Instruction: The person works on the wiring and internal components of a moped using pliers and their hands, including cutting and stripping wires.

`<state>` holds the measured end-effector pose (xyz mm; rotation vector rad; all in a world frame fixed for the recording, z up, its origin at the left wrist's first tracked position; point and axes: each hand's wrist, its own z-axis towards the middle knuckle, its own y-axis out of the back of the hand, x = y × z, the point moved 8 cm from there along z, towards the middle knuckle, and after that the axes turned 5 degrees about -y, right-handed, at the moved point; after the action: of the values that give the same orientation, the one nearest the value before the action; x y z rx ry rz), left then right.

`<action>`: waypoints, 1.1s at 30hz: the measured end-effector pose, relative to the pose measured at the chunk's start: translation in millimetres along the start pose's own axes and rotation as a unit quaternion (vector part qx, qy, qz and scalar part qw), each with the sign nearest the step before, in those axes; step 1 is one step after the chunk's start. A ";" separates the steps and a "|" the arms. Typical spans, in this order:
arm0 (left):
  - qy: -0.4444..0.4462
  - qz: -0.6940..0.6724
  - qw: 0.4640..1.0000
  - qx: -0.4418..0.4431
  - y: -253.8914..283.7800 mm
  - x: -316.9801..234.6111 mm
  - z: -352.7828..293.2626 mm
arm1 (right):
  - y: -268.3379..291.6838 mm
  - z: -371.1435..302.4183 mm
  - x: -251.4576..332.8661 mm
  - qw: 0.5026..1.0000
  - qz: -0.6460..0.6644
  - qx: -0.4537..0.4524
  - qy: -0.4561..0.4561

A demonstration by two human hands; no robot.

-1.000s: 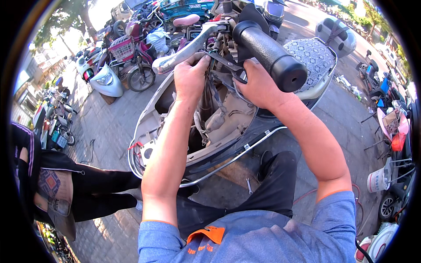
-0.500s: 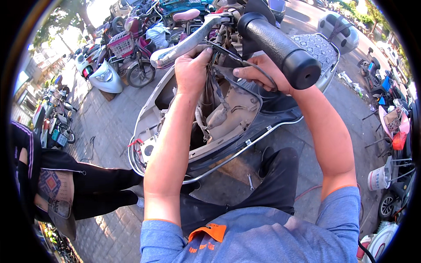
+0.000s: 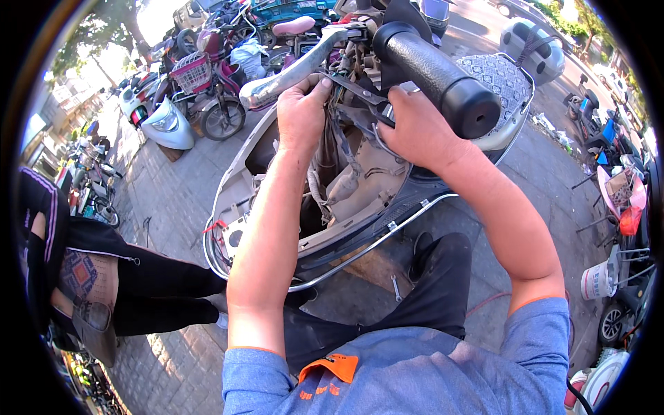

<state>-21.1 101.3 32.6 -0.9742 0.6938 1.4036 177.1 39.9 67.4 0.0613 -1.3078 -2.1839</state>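
Note:
My left hand (image 3: 302, 114) is closed in a pinch beside the silver brake lever, at the upper end of a bundle of wires (image 3: 330, 128). What sits between its thumb and finger is too small to make out. My right hand (image 3: 420, 129) grips a pair of dark scissors (image 3: 364, 93) below the black handlebar grip (image 3: 443, 79). The blades point left toward my left fingertips, and one thin metal handle loop shows under the right hand. Under both hands lies the opened scooter body (image 3: 370, 187), its inner shell and wiring exposed.
A silver lever (image 3: 294, 72) and the handlebar overhang my hands. A wrench (image 3: 395, 288) lies on the pavement by my legs. On the left stands a person in dark clothes (image 3: 145, 290). Parked scooters (image 3: 225, 114) stand behind, and a white bucket (image 3: 596, 282) is at right.
My right hand has turned over and its fingers have closed around the scissors' handles, back of the hand now up. The blades have tilted slightly lower. My left hand has barely moved.

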 end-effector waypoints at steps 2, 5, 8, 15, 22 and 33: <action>0.006 -0.002 1.000 -0.002 1.6 4.0 1.2 | -3.9 -3.9 3.5 0.998 -0.062 0.013 -0.009; 0.002 -0.009 1.000 -0.001 4.1 11.5 6.6 | -8.5 -9.2 9.4 0.994 -0.113 0.004 0.006; 0.001 -0.022 1.000 -0.004 8.6 19.0 8.6 | -10.9 -10.4 12.5 0.993 -0.115 0.005 0.011; 0.097 -0.110 0.989 -0.026 4.4 39.1 6.5 | -5.3 -9.8 -10.7 0.997 0.077 -0.017 0.024; 0.111 -0.154 0.981 0.039 0.0 9.3 -18.0 | -3.6 -10.9 -8.7 0.929 0.290 0.184 -0.140; 0.093 -0.121 0.988 0.001 10.0 10.2 -6.5 | -18.0 -17.3 -4.6 0.793 0.482 0.239 -0.286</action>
<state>-29.1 99.6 19.2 -1.1582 0.6886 1.1091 178.3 34.7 42.5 -0.9330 -1.6585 -0.9696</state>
